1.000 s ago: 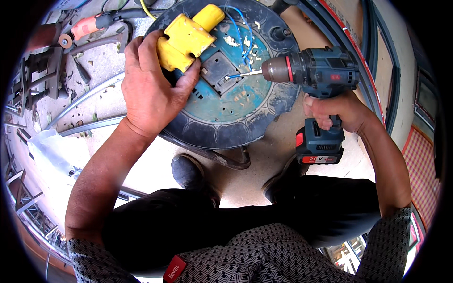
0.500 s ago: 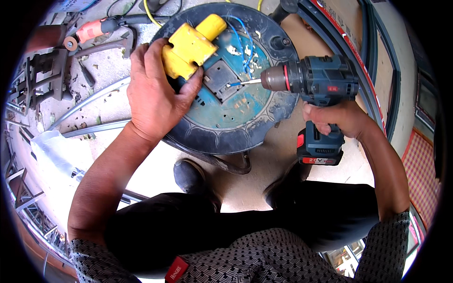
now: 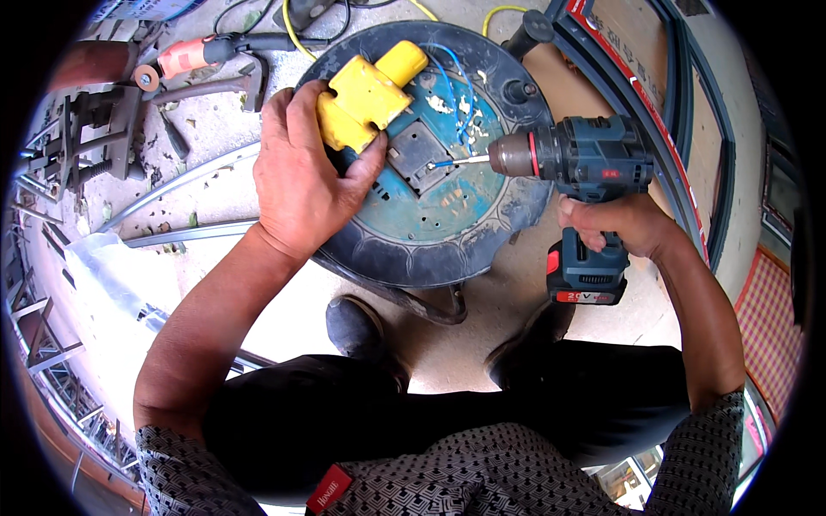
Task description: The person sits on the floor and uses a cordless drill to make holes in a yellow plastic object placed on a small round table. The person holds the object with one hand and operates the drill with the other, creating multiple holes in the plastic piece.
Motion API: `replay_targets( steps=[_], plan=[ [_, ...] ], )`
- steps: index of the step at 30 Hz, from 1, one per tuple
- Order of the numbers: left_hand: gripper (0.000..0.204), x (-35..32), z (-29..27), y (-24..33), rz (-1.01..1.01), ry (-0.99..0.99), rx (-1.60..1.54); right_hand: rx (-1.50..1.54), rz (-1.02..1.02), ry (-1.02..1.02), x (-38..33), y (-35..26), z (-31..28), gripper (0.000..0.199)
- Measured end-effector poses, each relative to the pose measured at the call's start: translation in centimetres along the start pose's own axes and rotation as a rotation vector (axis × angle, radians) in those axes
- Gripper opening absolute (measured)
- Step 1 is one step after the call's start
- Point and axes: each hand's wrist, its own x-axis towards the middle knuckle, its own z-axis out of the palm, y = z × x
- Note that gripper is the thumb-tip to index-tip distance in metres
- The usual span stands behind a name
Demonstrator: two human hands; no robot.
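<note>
My left hand (image 3: pixel 301 189) grips a yellow plastic housing (image 3: pixel 361 99) with a cylindrical end, fingers over its left side and thumb at its lower edge. The housing is tilted above the upper left of a round black cable reel (image 3: pixel 422 268) with a blue-green centre. My right hand (image 3: pixel 624 224) is wrapped round the handle of a dark blue cordless drill (image 3: pixel 602 159). Its bit points left, and its blue tip is at a dark square plate (image 3: pixel 419 155) in the reel's middle. Whether the tip touches a screw is too small to tell. Blue wires (image 3: pixel 467 95) run beside the housing.
An orange angle grinder (image 3: pixel 189 56) lies at the upper left near a metal clamp (image 3: pixel 107 129). Metal strips (image 3: pixel 189 232) and a clear plastic sheet (image 3: pixel 116 271) are on the left. Dark frames with a red edge (image 3: pixel 641 86) stand at the right. My shoes are below the reel.
The whole view has shifted, so everything appears slightly lower and further right. Both hands keep their holds, and the drill tip stays at the square plate.
</note>
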Motion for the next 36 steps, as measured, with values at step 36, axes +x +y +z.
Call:
replay_targets(
  steps=[36],
  plan=[
    [0.084, 0.0, 0.3, -0.6, 0.023, 0.023, 0.018, -0.29, -0.157, 0.186, -1.7, 1.1, 0.5, 0.027]
  ],
)
